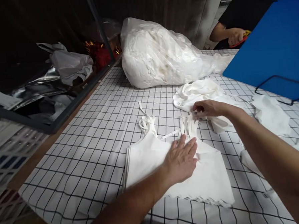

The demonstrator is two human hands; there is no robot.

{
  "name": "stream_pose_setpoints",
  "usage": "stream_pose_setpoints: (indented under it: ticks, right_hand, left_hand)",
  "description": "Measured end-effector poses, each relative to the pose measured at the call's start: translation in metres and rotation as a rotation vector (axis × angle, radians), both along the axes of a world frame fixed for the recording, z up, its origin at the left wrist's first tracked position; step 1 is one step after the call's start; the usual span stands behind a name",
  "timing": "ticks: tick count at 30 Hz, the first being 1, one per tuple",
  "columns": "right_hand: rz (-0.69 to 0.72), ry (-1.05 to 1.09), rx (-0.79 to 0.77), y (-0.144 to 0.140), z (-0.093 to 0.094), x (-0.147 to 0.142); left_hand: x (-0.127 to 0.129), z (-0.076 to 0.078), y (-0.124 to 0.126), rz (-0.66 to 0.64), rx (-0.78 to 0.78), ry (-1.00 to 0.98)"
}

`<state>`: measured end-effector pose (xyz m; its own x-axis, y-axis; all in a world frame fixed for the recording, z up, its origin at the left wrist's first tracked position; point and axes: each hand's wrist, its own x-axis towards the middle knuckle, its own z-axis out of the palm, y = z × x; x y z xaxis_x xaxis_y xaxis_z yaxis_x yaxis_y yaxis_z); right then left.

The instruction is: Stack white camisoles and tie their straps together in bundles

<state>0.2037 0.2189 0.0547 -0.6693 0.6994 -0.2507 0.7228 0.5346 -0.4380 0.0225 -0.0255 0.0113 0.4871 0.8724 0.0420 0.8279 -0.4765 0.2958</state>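
Observation:
A neat stack of white camisoles point(147, 159) lies on the table, with several thin straps bunched at its two top corners. My left hand point(181, 158) rests flat on the upper camisole, fingers spread, below the right-hand bunch of straps point(186, 124). Beside the top of that bunch, my right hand point(206, 108) has its fingers curled and closed at a camisole strap; the fingertips are partly hidden. Just beyond the right hand lies a crumpled white garment point(188, 93).
A large clear plastic bag point(159, 54) full of white cloth lies at the back. More white pieces point(272, 114) lie on the right under a blue panel point(266, 42). A co-worker's hand point(235, 36) holds scissors behind. A metal frame point(71, 111) borders the checked tablecloth point(91, 141).

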Motion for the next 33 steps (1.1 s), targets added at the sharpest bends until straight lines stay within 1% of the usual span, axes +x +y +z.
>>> stream_pose_setpoints:
  ticks: [2,3,4,6,7,9,11,13,15,17,19,20,22,24,25,26,27,29,31,33]
  right_hand:
    - [-0.019,0.137,0.257,-0.036,-0.003,-0.004]
    - [-0.005,0.220,0.344,-0.058,-0.007,-0.006]
    - [0.020,0.260,0.391,-0.081,-0.013,-0.009]
    - [0.094,0.276,0.400,-0.120,-0.030,-0.012]
    - [0.126,0.261,0.350,-0.134,-0.040,-0.012]
    - [0.133,0.256,0.277,-0.147,-0.056,-0.010]
    - [0.124,0.252,0.225,-0.146,-0.065,-0.007]
    - [0.116,0.241,0.196,-0.140,-0.067,-0.004]
    - [0.114,0.221,0.180,-0.136,-0.064,-0.003]
    - [0.114,0.198,0.175,-0.136,-0.057,-0.004]
    - [0.113,0.190,0.176,-0.139,-0.047,-0.007]
    - [0.094,0.205,0.188,-0.140,-0.041,-0.010]
    - [0.012,0.279,0.252,-0.142,-0.028,-0.022]
    - [-0.087,0.376,0.331,-0.144,-0.015,-0.042]
    - [-0.115,0.418,0.342,-0.145,-0.010,-0.056]
    - [-0.127,0.450,0.322,-0.145,-0.007,-0.072]
    - [-0.118,0.476,0.266,-0.145,-0.006,-0.089]
    - [-0.105,0.506,0.124,-0.144,-0.009,-0.125]
    - [-0.106,0.507,0.043,-0.139,-0.017,-0.156]
    - [-0.126,0.497,-0.014,-0.132,-0.028,-0.177]
  left_hand:
    - [-0.001,0.000,0.000,0.002,-0.023,-0.018]
    - [-0.001,0.001,0.001,0.000,-0.030,-0.029]
    - [-0.001,0.001,0.001,-0.003,-0.039,-0.038]
    - [-0.001,0.001,0.001,-0.016,-0.062,-0.051]
    - [0.000,0.002,0.001,-0.021,-0.074,-0.057]
    - [-0.001,0.005,0.002,-0.024,-0.105,-0.076]
    - [-0.005,0.011,0.002,-0.025,-0.157,-0.108]
    - [-0.014,0.023,0.000,-0.038,-0.222,-0.144]
    - [-0.031,0.035,-0.004,-0.058,-0.245,-0.166]
    - [-0.052,0.041,-0.009,-0.038,-0.195,-0.154]
    - [-0.075,0.037,-0.015,0.021,-0.101,-0.110]
    - [-0.085,0.032,-0.017,0.050,-0.056,-0.083]
    - [-0.101,0.016,-0.019,0.078,0.020,-0.040]
    - [-0.109,0.001,-0.021,0.080,0.087,-0.023]
    - [-0.111,-0.005,-0.021,0.083,0.119,-0.023]
    - [-0.112,-0.008,-0.022,0.086,0.148,-0.028]
    - [-0.111,-0.010,-0.023,0.092,0.172,-0.036]
    - [-0.110,-0.009,-0.024,0.098,0.195,-0.052]
    - [-0.110,-0.005,-0.024,0.097,0.195,-0.063]
    - [-0.110,-0.002,-0.024,0.100,0.189,-0.071]
